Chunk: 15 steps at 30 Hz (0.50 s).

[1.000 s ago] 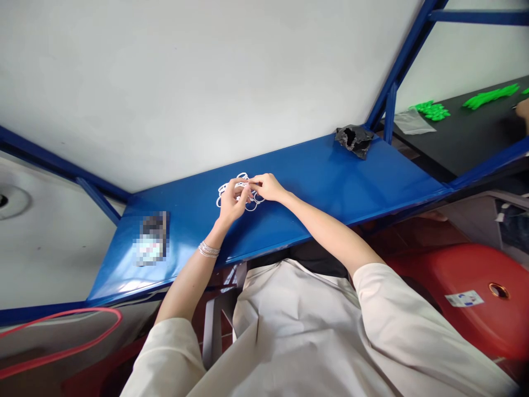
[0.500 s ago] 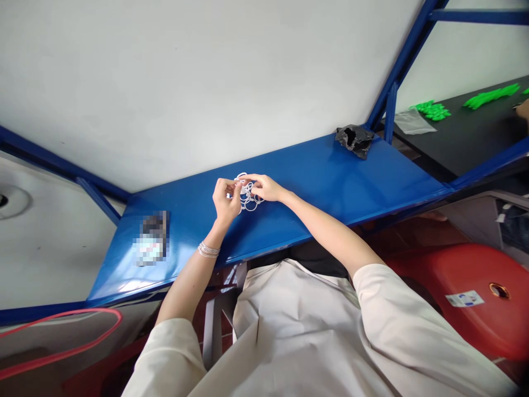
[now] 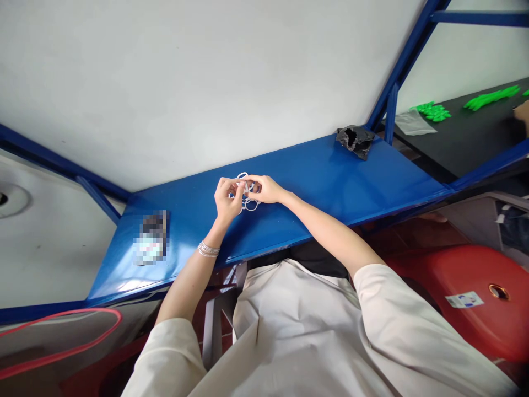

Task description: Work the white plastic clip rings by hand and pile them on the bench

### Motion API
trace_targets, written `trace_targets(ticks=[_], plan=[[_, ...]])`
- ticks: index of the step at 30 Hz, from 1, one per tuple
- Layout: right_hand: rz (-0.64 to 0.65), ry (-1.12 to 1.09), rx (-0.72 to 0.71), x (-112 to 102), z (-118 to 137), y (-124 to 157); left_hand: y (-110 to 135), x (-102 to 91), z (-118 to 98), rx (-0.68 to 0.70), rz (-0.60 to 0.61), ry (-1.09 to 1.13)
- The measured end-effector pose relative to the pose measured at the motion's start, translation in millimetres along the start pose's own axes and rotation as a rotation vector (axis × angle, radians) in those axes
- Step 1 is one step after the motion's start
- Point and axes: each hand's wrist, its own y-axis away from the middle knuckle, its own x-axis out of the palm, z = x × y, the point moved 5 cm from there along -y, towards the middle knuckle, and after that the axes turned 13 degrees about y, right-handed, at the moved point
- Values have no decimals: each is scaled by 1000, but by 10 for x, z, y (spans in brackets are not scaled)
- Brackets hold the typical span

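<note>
A cluster of thin white rings point(image 3: 251, 205) hangs or lies between my two hands, over the middle of the blue table. My left hand point(image 3: 227, 199), with beaded bracelets point(image 3: 209, 250) at its wrist, pinches part of the white rings between thumb and forefinger. From the other side, my right hand point(image 3: 266, 189) grips the rings with bent fingers, its fingertips close to those of the left. Fingers cover the upper part of the cluster, so how the rings join cannot be made out.
The blue table point(image 3: 306, 176) runs along a white wall. A crumpled black plastic bag point(image 3: 356, 142) lies at its right end, a blurred-out item point(image 3: 152, 238) at its left. Blue frame bars point(image 3: 390, 110) rise at the right. Beside me stands a red chair point(image 3: 463, 275). Green pieces point(image 3: 432, 111) lie on a black table.
My right thumb and fingers have drawn in closer to my left fingertips on the white rings. The ring cluster has shifted slightly; the arms hold nearly the same place.
</note>
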Motion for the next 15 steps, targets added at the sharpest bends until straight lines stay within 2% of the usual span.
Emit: trace_targets(ticks=[6,11,15], plan=[[-9,52,15,7,24,6,10,14,51,-42,28,34],[3,44,27,-5,40,5,21,37,123,-151,96,60],[-14,18,19,33,-16,-10,20,28,163,-159,85,94]])
